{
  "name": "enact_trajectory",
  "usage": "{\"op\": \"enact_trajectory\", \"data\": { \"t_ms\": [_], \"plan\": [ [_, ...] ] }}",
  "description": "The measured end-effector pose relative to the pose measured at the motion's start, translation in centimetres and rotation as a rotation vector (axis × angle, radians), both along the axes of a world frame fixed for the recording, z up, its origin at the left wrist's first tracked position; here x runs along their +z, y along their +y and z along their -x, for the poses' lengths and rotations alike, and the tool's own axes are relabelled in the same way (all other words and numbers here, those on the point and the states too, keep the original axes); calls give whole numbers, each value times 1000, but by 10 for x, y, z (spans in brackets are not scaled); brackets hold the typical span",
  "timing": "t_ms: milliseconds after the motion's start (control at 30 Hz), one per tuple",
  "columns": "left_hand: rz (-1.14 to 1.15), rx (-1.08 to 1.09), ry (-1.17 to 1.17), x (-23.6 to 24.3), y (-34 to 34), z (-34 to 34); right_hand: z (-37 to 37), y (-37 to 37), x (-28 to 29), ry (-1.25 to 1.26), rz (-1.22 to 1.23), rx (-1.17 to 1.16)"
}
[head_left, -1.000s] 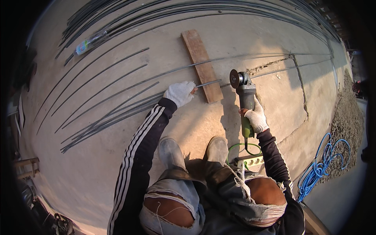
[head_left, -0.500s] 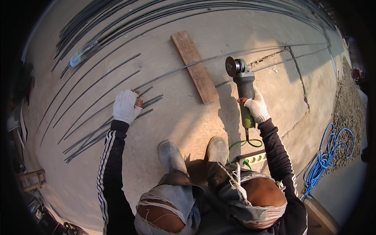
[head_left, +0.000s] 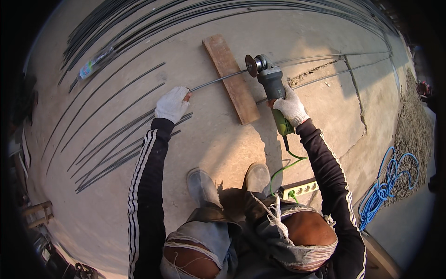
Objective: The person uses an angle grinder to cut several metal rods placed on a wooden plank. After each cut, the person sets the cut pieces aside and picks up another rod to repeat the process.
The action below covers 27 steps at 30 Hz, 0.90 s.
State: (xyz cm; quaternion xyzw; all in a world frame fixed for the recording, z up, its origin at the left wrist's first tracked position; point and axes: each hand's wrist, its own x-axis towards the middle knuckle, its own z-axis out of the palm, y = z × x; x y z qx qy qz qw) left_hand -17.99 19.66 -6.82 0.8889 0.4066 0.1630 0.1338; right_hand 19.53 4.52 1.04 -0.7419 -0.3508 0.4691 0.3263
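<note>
My left hand (head_left: pixel 172 103), in a white knit glove, is closed on a thin steel rod (head_left: pixel 218 81). The rod lies across a brown wooden plank (head_left: pixel 234 88) and runs on to the right behind the tool. My right hand (head_left: pixel 290 108), gloved too, grips a green and dark grey angle grinder (head_left: pixel 272 83) by its body. Its cutting disc (head_left: pixel 252 66) stands at the rod, just right of the plank; whether it touches cannot be made out. Several shorter rods (head_left: pixel 116 153) lie on the floor left of and below my left hand.
A bundle of long rods (head_left: pixel 186 18) curves across the far side, with a clear plastic bottle (head_left: pixel 87 70) on its left end. A green cord leads to a power strip (head_left: pixel 304 188) beside my right knee. Blue hose (head_left: pixel 378 193) lies coiled near gravel (head_left: pixel 411 139) at right.
My left hand has moved right and farther away along the floor, and holds the rod nearer the plank. The grinder has shifted left and slightly farther away, bringing its disc to the rod.
</note>
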Motion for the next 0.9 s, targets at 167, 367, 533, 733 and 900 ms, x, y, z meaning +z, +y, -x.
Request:
{"op": "enact_trajectory", "data": {
  "t_ms": [167, 367, 533, 733, 900],
  "plan": [
    [-22, -18, -15, -2, 2, 0, -2, 3, -11, 17, 6, -14],
    [41, 3, 23, -6, 3, 1, -5, 3, -15, -38, 14, 7],
    [1, -9, 4, -6, 3, 1, -8, 3, -19, -22, 31, 14],
    [28, -1, 9, -7, 3, 2, -5, 4, -15, -163, 62, 33],
    [60, 15, 21, -10, 2, 2, -3, 10, -5, -179, 138, 51]
  ]
}}
